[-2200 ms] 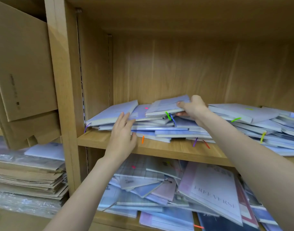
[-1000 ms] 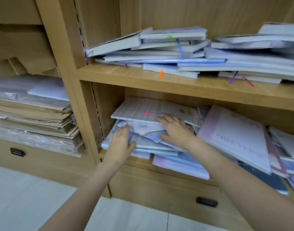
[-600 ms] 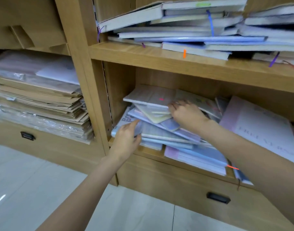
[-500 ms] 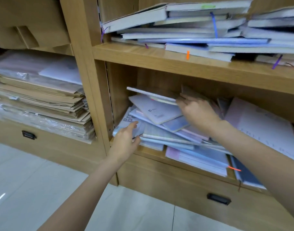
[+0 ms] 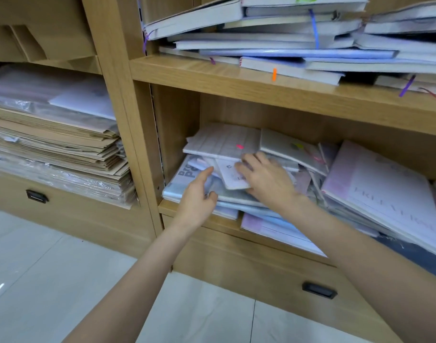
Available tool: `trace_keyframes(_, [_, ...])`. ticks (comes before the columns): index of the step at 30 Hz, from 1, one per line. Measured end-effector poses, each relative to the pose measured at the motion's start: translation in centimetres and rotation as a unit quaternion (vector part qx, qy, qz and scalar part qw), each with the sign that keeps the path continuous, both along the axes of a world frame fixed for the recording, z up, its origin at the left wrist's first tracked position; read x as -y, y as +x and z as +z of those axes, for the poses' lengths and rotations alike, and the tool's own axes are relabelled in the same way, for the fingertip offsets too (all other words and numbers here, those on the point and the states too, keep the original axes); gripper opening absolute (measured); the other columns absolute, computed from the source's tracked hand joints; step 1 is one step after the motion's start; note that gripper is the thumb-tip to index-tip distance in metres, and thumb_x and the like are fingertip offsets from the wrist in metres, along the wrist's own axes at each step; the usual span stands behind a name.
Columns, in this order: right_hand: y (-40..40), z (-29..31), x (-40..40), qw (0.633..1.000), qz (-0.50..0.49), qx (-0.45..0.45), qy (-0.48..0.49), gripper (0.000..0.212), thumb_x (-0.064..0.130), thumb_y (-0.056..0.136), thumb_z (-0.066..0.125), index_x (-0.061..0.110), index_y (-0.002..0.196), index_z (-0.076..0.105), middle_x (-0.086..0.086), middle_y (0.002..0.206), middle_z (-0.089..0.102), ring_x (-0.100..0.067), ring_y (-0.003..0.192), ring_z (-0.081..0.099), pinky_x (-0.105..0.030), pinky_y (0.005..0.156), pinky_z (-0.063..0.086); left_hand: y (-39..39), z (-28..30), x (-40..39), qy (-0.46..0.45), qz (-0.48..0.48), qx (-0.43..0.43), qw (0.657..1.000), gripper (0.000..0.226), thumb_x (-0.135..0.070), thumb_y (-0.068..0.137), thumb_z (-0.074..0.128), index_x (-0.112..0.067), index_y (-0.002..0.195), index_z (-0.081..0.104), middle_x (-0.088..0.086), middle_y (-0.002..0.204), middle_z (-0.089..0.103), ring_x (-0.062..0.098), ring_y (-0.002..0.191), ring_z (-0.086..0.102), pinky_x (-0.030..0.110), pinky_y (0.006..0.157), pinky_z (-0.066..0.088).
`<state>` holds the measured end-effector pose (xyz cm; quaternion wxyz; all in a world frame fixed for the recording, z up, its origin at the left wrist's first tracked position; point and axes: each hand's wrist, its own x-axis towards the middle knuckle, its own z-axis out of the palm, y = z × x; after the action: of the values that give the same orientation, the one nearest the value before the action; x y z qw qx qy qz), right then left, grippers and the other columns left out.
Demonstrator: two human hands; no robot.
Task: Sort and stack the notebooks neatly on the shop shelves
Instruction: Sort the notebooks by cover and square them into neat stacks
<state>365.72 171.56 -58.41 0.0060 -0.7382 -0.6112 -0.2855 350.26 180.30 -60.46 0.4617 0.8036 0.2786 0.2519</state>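
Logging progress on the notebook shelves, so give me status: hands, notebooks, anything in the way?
Left hand open, resting on lower pile's front edge. Right hand flat on small white notebook. Grid notebook overhangs it; large pink notebook leans alongside.

Shelves (image 5: 236,80): matt wood-grain. Notebooks (image 5: 222,142): paper covers, some glossy. Left stack (image 5: 51,144): brown paper w/ shiny plastic wrap. Floor tiles (image 5: 38,280): glossy.
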Motion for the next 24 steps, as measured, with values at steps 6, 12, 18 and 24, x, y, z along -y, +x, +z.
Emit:
trace_keyframes(6, [-0.4,3.1,0.8,0.978,-0.002,-0.152,0.141,0.025,0.011,0.074,0.071,0.006,0.099,0.07,-0.01,0.09,0.062,-0.034,0.086,0.059,-0.038,0.057,0.051,0.1,1.8,-0.9,-0.009,-0.024,0.022,0.999,0.066,-0.003,0.093,0.044,-0.024,0.149,0.014,-0.007,0.154,0.02,0.012,0.138,0.025,0.019,0.103,0.027])
trace_keyframes(12, [-3.2,2.8,5.6,0.973,0.023,-0.128,0.191,0.027,0.022,0.071,0.077,0.011,0.094,0.067,-0.004,0.088,0.062,-0.028,0.076,0.063,-0.036,0.045,0.05,-0.9,1.5,-0.9,-0.011,-0.059,0.029,0.998,0.068,0.003,0.092,0.044,-0.022,0.148,0.014,-0.01,0.152,0.017,0.004,0.138,0.013,0.005,0.097,0.015])
trace_keyframes(18, [-5.0,0.9,4.6,0.998,-0.012,-0.057,0.029,0.061,0.002,0.028,0.087,0.009,0.086,0.07,-0.005,0.077,0.069,-0.025,0.062,0.066,-0.023,0.036,0.045,-4.2,-1.0,1.7,-0.103,-0.018,-0.003,0.995,0.063,0.003,0.091,0.045,-0.019,0.146,0.023,-0.007,0.145,0.03,0.012,0.138,0.025,0.014,0.101,0.023])
trace_keyframes(24, [-8.8,6.8,7.8,0.972,0.068,-0.126,0.186,0.042,0.007,0.054,0.08,0.008,0.096,0.07,-0.002,0.071,0.07,-0.027,0.051,0.063,-0.027,0.038,0.047,-5.7,2.7,4.2,-0.333,0.006,0.064,0.941,0.062,-0.008,0.093,0.05,-0.023,0.147,0.021,0.006,0.141,0.042,0.023,0.12,0.05,0.036,0.099,0.042])
